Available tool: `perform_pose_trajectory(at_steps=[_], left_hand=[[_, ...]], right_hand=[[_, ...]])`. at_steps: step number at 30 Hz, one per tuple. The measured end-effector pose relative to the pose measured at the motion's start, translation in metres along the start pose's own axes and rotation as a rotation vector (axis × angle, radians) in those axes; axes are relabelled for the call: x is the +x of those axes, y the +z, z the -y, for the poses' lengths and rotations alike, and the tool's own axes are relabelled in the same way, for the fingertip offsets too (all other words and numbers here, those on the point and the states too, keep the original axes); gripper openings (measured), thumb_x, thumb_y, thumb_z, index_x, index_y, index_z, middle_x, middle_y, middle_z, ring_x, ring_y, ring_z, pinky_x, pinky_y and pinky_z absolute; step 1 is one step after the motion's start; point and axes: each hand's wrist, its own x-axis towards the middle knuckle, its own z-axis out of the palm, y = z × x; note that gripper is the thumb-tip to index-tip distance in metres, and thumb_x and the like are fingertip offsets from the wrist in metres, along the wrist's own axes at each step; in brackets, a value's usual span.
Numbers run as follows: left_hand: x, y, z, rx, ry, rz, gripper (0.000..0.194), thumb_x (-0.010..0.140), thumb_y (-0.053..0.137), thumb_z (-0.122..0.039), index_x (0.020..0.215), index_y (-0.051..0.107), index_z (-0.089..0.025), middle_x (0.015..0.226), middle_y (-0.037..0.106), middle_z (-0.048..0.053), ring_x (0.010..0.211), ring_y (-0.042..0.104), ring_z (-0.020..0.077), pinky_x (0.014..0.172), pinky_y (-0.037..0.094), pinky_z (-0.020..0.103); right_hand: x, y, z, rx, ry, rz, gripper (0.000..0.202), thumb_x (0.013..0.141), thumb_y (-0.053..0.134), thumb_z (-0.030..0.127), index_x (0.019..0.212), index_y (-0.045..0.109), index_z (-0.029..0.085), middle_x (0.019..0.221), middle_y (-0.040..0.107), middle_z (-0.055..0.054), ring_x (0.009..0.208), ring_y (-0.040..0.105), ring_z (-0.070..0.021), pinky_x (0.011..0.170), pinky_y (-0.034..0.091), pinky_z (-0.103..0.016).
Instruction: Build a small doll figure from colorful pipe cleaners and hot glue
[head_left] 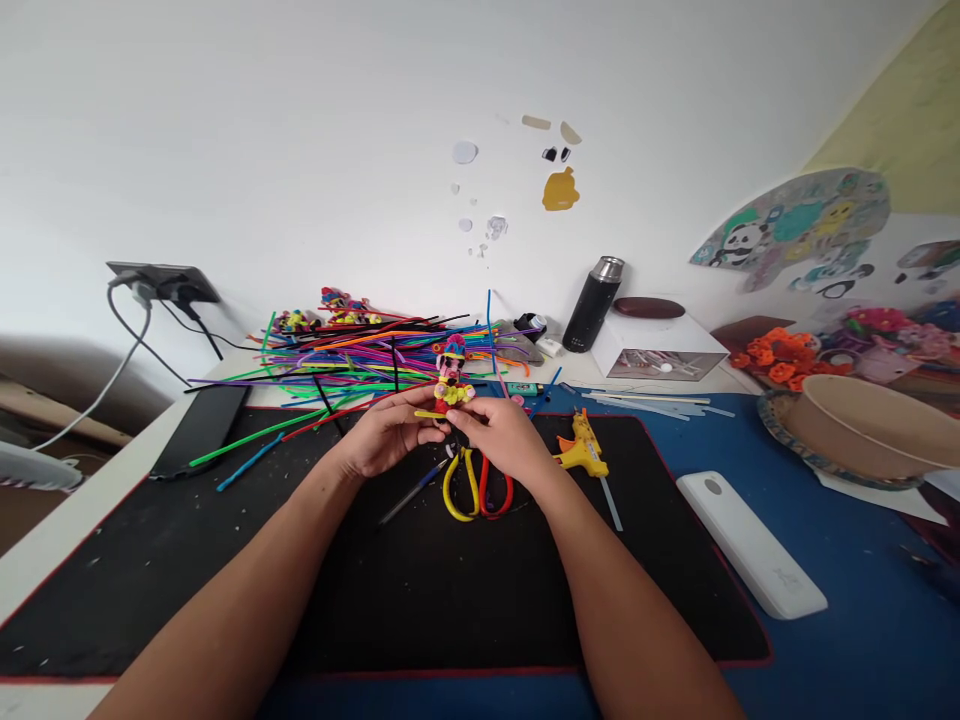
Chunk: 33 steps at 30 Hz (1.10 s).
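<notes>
You hold a small pipe-cleaner figure [451, 380] above the far middle part of the black mat [435, 605], your two hands meeting around its lower portion. Its long axis stands close to upright, with the blue-and-red topped head uppermost, pointing up toward the wall beyond the mat, and the red base lowest, down among your fingertips; the yellow middle section sits between them, and the dark-eyed front seems turned toward you. A short yellow strip [429, 414] runs out sideways from the base, its free end pointing toward the mat's left side. Your left hand [394, 430] is closed narrowly, thumb and fingers drawn together at the figure's left side, next to that strip. Your right hand [499, 432] pinches the figure low on its right side, the thumb across the front near the base; the fingers behind are partly hidden. Just below your hands, scissors [482, 488] lie on the mat, yellow and red handles toward you, blades mostly covered. A pen [412, 493] lies slantwise on the mat, left of its middle, and a yellow glue gun [586, 456] rests near the mat's far right corner. Beyond the mat's far edge, loose pipe cleaners [360, 362] spread in a heap on the surface [855, 560], which shows blue right of the mat.
</notes>
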Motion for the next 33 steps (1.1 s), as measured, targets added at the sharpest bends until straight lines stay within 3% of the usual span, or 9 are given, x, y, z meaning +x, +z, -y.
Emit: perform_pose_trajectory(at_steps=[5,10,21,26,33], left_hand=[[-0.004,0.002,0.0,0.007,0.008,0.057,0.054,0.079,0.085,-0.001,0.13,0.081,-0.019,0.123,0.084,0.012,0.103,0.083,0.0254,0.097,0.066,0.034],[-0.003,0.004,0.003,0.032,0.051,0.021,0.038,0.086,0.091,-0.021,0.123,0.084,-0.016,0.113,0.085,0.013,0.091,0.084,0.0226,0.088,0.068,0.03],[0.004,0.003,0.007,0.034,0.081,-0.094,0.023,0.082,0.091,-0.012,0.104,0.083,-0.012,0.092,0.083,0.009,0.074,0.08,0.0181,0.072,0.068,0.024],[0.007,0.001,0.006,0.022,0.107,-0.153,0.02,0.086,0.086,-0.009,0.107,0.082,-0.011,0.093,0.083,0.01,0.074,0.08,0.0174,0.069,0.067,0.022],[0.007,0.001,0.005,0.033,0.115,-0.151,0.022,0.085,0.091,-0.019,0.103,0.083,-0.009,0.093,0.082,0.012,0.07,0.076,0.0153,0.065,0.062,0.02]], right_hand=[[0.0,0.0,-0.001,0.018,0.031,0.003,0.034,0.104,0.064,0.045,0.094,0.082,0.018,0.077,0.074,-0.002,0.071,0.062,-0.0171,0.068,0.04,-0.028],[0.002,0.001,-0.005,0.013,0.027,0.011,0.033,0.104,0.064,0.045,0.093,0.082,0.019,0.084,0.077,-0.003,0.074,0.063,-0.0176,0.068,0.039,-0.029],[0.0,0.0,-0.001,0.053,-0.03,0.033,0.035,0.104,0.064,0.047,0.094,0.082,0.019,0.08,0.073,-0.002,0.073,0.061,-0.017,0.068,0.04,-0.029],[0.001,0.0,-0.006,0.048,-0.033,0.015,0.033,0.102,0.066,0.049,0.096,0.081,0.02,0.076,0.069,-0.001,0.069,0.058,-0.0167,0.064,0.038,-0.029],[0.002,0.001,-0.005,0.061,-0.059,-0.049,0.026,0.1,0.068,0.042,0.091,0.079,0.021,0.08,0.072,0.0,0.069,0.056,-0.0157,0.066,0.038,-0.029]])
